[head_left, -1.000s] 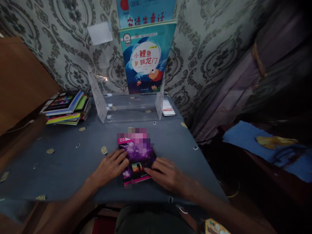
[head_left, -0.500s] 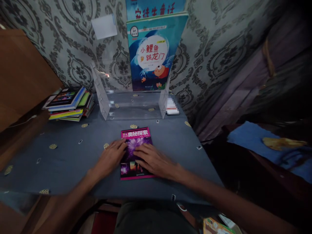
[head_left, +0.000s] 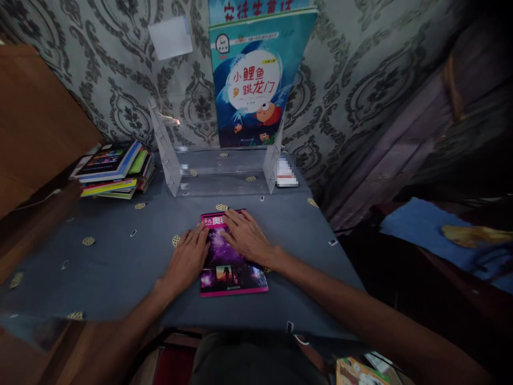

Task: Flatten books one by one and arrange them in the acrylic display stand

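Note:
A purple and pink book (head_left: 234, 280) lies face up on the table, with a pink title band across its top. My left hand (head_left: 189, 253) rests flat along the book's left edge, its fingertips on the cover. Over the upper right of the cover lies my right hand (head_left: 248, 235), fingers stretched out and covering part of the title. Both hands are open and neither grips the book. Behind the book stands a clear acrylic rack (head_left: 224, 184), holding a teal picture book (head_left: 256, 120) upright with another blue book (head_left: 260, 9) behind it.
A stack of books (head_left: 114, 168) sits at the back left of the patterned grey table (head_left: 120, 278). A white item, partly blurred, (head_left: 287, 174) is beside the rack. Blue cloth (head_left: 412, 224) lies off to the right. More books (head_left: 356, 371) show below the table's front edge.
My right hand has slid up the cover from its middle to the title band. My left hand has stayed at the left edge, moving up slightly. The view has shifted a little.

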`<state>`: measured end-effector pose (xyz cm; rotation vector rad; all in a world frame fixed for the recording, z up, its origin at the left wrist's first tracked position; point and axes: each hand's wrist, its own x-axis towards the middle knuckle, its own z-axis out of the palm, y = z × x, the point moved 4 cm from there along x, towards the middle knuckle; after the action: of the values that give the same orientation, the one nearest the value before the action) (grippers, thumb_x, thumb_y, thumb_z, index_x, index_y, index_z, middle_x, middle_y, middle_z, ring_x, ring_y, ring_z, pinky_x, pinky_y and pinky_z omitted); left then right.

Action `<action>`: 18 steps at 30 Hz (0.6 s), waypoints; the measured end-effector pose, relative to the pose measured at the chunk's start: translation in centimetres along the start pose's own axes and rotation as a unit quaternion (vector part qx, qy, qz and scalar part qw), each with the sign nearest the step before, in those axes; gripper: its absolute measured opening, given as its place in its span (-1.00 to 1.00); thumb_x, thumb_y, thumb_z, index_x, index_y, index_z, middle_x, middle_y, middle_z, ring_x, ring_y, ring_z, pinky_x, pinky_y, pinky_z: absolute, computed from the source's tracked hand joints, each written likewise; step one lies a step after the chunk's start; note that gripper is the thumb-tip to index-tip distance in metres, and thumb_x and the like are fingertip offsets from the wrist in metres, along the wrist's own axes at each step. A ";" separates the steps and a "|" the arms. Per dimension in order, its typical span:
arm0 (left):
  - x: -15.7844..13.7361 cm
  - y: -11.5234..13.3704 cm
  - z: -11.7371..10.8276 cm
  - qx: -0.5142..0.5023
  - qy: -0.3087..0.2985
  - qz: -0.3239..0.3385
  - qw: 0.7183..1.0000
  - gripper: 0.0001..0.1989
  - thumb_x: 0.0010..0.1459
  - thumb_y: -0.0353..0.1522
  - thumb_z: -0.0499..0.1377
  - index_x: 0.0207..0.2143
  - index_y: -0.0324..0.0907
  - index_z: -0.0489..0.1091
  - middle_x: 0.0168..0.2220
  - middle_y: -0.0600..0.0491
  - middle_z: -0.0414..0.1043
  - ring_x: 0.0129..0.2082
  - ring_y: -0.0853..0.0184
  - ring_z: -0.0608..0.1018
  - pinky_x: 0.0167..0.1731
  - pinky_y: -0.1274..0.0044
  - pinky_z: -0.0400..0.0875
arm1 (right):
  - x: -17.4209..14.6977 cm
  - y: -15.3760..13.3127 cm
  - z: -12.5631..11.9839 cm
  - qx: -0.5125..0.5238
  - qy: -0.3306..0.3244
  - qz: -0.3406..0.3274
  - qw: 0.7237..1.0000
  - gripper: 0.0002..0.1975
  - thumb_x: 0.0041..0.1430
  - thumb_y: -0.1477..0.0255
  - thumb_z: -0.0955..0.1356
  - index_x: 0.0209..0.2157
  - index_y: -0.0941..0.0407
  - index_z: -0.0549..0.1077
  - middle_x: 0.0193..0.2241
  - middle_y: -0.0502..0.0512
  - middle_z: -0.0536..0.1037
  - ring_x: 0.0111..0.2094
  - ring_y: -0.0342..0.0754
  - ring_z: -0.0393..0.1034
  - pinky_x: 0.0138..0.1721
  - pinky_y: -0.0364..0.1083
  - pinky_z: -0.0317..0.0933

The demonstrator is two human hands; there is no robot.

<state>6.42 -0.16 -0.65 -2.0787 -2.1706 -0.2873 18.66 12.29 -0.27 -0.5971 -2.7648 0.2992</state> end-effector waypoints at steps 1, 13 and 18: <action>0.0 0.0 0.0 -0.001 -0.003 -0.002 1.000 -0.60 0.42 -0.38 -0.12 0.22 -0.29 0.21 0.28 -0.28 0.30 0.29 0.07 0.38 0.23 0.12 0.30 | -0.3 0.6 -0.3 -0.005 0.005 0.015 1.000 -0.57 0.42 0.34 0.22 0.19 0.27 0.39 0.25 0.39 0.38 0.31 0.17 0.21 0.33 0.22 0.03; 2.4 -1.2 -0.3 -0.027 -0.045 0.032 0.998 -0.57 0.40 -0.39 -0.08 0.27 -0.24 0.19 0.32 -0.25 0.25 0.34 0.10 0.30 0.27 0.12 0.23 | -2.5 4.4 -1.3 0.040 0.059 0.068 0.995 -0.63 0.40 0.39 0.22 0.13 0.16 0.46 0.20 0.29 0.45 0.25 0.13 0.31 0.29 0.22 0.09; 5.8 0.0 0.1 -0.033 -0.045 0.055 0.997 -0.55 0.34 -0.49 -0.06 0.25 -0.26 0.24 0.32 -0.23 0.26 0.34 0.12 0.30 0.29 0.19 0.22 | -2.4 4.7 -0.9 0.049 0.050 0.070 0.995 -0.61 0.40 0.38 0.22 0.15 0.19 0.46 0.21 0.30 0.44 0.27 0.15 0.28 0.30 0.24 0.07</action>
<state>6.19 5.53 0.54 -2.2801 -2.1129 -0.2622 22.73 15.60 -1.22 -0.7616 -2.5997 0.4209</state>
